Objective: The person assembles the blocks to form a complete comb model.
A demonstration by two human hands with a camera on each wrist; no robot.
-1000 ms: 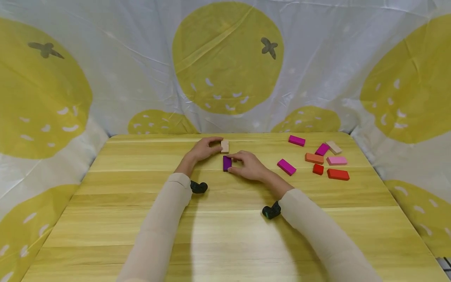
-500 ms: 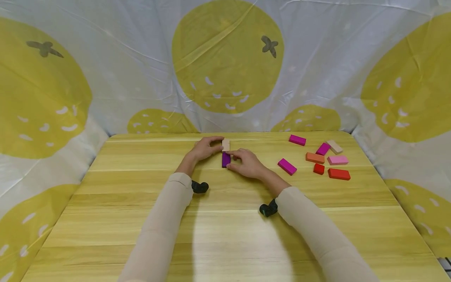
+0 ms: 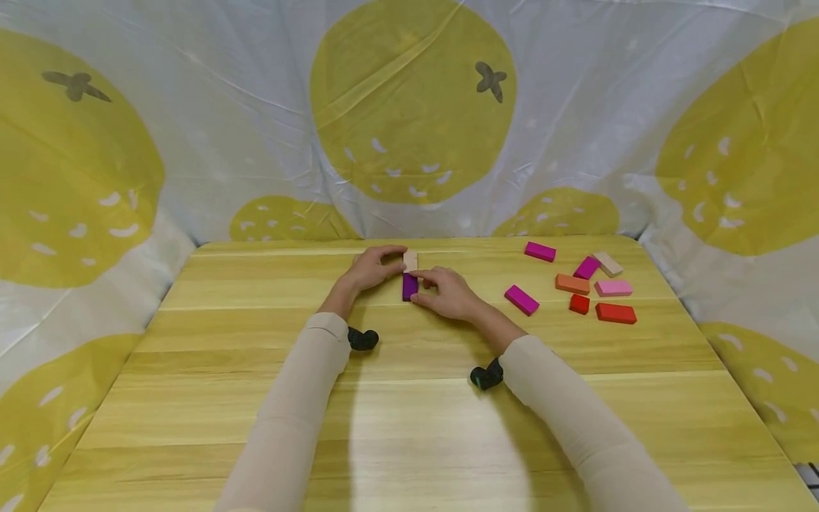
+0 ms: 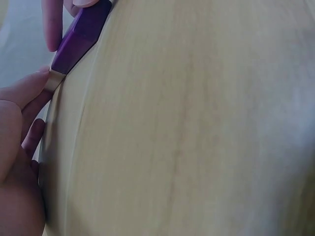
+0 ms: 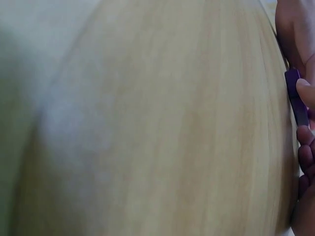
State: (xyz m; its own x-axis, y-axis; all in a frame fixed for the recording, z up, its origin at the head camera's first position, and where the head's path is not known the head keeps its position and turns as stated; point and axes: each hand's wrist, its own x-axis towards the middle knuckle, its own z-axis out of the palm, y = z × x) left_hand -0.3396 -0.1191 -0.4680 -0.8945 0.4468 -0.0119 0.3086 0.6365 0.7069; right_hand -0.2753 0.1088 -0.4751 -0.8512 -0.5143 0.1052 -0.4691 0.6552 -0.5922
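Two small wooden blocks lie end to end near the far middle of the table in the head view. The farther one is a pale natural-wood block [image 3: 411,260], pinched at its left side by my left hand [image 3: 373,269]. Against its near end is a purple block [image 3: 409,287], which my right hand [image 3: 449,294] holds between thumb and fingers from the right. In the left wrist view the purple block [image 4: 81,37] meets the pale block [image 4: 54,80] at my left thumb. The right wrist view shows the purple block [image 5: 294,91] at its edge, partly hidden by fingers.
Several loose blocks lie at the right: magenta blocks [image 3: 521,300], an orange block [image 3: 572,284], a pink block [image 3: 613,288], a small red block [image 3: 579,304], a longer red block [image 3: 616,313] and a pale block [image 3: 608,264]. A patterned curtain [image 3: 256,128] hangs behind the table [image 3: 409,412].
My right hand has slid the purple block away from me, and the gap between it and the pale block has closed. The left hand has stayed nearly still on the pale block.
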